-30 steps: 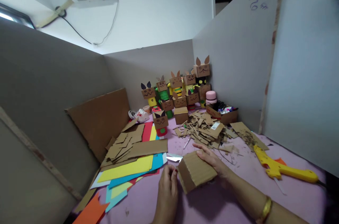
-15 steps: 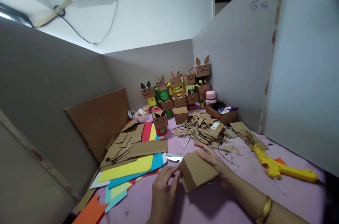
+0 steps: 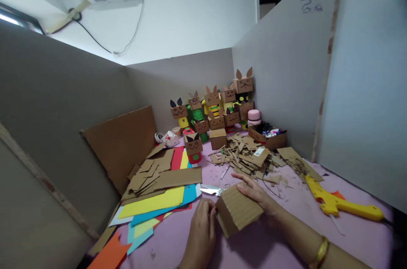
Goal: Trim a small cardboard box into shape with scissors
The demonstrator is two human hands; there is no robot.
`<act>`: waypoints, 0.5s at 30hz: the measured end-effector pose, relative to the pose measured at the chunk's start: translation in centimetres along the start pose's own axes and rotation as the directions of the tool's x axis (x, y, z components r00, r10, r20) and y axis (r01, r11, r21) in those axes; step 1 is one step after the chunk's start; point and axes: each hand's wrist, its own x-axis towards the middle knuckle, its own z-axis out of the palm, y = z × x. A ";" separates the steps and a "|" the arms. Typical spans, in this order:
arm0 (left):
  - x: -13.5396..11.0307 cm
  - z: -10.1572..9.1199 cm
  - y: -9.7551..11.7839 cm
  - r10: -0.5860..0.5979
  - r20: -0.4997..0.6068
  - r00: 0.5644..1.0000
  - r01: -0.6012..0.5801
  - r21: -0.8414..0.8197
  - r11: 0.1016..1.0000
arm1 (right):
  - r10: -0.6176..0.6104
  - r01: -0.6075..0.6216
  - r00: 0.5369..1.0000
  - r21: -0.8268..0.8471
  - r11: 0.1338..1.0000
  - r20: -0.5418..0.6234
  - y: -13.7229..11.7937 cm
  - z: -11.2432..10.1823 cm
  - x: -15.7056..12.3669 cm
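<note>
We find the right hand [image 3: 254,192] clasping the box [image 3: 238,214], the left hand [image 3: 202,227] pinching its edge; uneven pressure could crush the cardboard.

Worktop [image 3: 359,235] pink.
- Near centre: corrugated cardboard box [image 3: 238,212]; scissors [image 3: 210,190] just beside, far side.
- Left: coloured paper sheets [image 3: 152,203], flat cardboard pieces [image 3: 159,173] on top.
- Middle far: cardboard scraps [image 3: 248,156].
- Right: yellow glue gun [image 3: 337,205].
- Far corner: cardboard figures [image 3: 216,112], marker box [image 3: 269,137].

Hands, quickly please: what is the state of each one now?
Left hand: fingers pinch the cardboard box edge.
Right hand: closed over the cardboard box top.
</note>
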 end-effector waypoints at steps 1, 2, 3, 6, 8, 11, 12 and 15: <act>0.0 0.1 0.0 -0.028 0.007 1.000 0.028 -0.033 0.999 | 0.003 -0.003 1.000 0.000 1.000 0.005 -0.1 0.0 0.0; 0.0 0.1 0.1 -0.055 0.014 0.998 0.056 -0.068 0.996 | 0.006 -0.006 1.000 0.001 1.000 0.008 -0.1 0.0 0.1; 0.1 0.1 0.1 -0.084 0.019 0.996 0.085 -0.104 0.991 | 0.009 -0.009 1.000 0.001 1.000 0.009 -0.2 -0.1 0.1; 0.4 0.2 0.0 -0.163 0.041 0.986 0.168 -0.222 0.960 | 0.015 -0.015 1.000 0.001 1.000 0.007 -0.4 -0.1 0.1; 0.5 0.2 0.0 -0.213 0.079 0.974 0.227 -0.308 0.924 | 0.021 -0.021 1.000 0.000 1.000 0.005 -0.5 -0.1 0.1; 0.4 0.1 0.3 -0.272 0.142 0.952 0.307 -0.421 0.854 | 0.024 -0.024 1.000 0.002 1.000 -0.002 -0.7 0.0 0.0; 0.4 0.1 0.4 -0.288 0.154 0.945 0.327 -0.452 0.830 | 0.025 -0.025 1.000 0.003 1.000 -0.006 -0.8 0.1 0.0; 0.2 0.2 0.7 -0.322 0.153 0.934 0.353 -0.525 0.774 | 0.025 -0.025 1.000 0.006 1.000 -0.014 -0.9 0.4 -0.2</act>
